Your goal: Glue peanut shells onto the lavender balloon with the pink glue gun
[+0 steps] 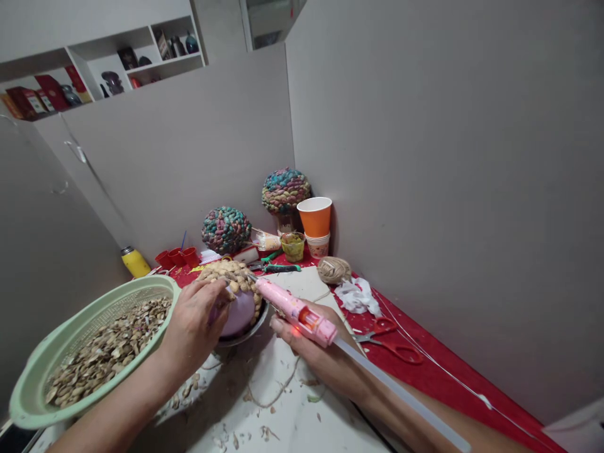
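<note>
A lilac ball (240, 314), partly covered with peanut shells (225, 270), rests in a metal bowl (259, 322). My left hand (201, 311) is at the ball's left side, its fingers pinched on what looks like a peanut shell (231, 293), mostly hidden by the fingertips. In my right hand (302, 343) is a pink glue gun (287, 302), its nozzle pointing at the shells on the ball's upper right. A long translucent glue stick (401, 390) sticks out of its back end, and a red light glows near my fingers.
At left stands a green basket (28, 384) of peanut shells. Scissors (396, 349), twine (334, 270) and crumpled tissue (357, 296) lie right. Behind are pliers (278, 268), an orange cup (315, 217) and two colourful shell-covered balls (226, 229). Shell scraps litter the white board (283, 415).
</note>
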A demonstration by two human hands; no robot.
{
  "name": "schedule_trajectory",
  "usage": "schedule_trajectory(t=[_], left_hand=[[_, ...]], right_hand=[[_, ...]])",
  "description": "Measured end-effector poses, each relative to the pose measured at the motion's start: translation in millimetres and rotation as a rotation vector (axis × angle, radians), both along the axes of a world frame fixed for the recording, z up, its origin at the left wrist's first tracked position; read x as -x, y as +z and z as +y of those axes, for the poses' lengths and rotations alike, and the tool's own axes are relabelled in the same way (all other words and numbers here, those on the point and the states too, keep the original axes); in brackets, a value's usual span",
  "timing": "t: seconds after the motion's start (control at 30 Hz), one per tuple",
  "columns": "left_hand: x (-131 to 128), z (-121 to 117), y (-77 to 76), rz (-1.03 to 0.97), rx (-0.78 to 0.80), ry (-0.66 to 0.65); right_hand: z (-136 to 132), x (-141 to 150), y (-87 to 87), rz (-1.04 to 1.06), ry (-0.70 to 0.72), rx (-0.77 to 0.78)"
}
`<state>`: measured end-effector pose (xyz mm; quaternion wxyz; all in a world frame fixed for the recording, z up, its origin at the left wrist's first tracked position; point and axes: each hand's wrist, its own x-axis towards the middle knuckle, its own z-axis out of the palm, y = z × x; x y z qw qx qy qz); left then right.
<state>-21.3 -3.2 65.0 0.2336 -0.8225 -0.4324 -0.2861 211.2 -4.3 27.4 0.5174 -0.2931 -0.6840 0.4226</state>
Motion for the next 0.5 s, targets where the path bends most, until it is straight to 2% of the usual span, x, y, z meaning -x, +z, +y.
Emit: schedule_trajectory(t=[0.2,0.33,0.4,0.5], left_hand=[[-8,0,14.4,0.032,0.096,-0.024],[-10,-2,18.9,0.017,0.078,-0.042],[-8,-4,19.7,-0.055,0.038,-0.052],[-7,-8,21.9,-0.268,0.042,-0.059]], right_hand=[[-1,0,1.5,-0.003,-0.004,0.023],[-2,-1,2.3,-0.007,-0.014,0.023],[-2,-1,2.3,-0.008,-0.015,0.026],[-2,-1,2.4,-0.004,-0.009,0.014]])
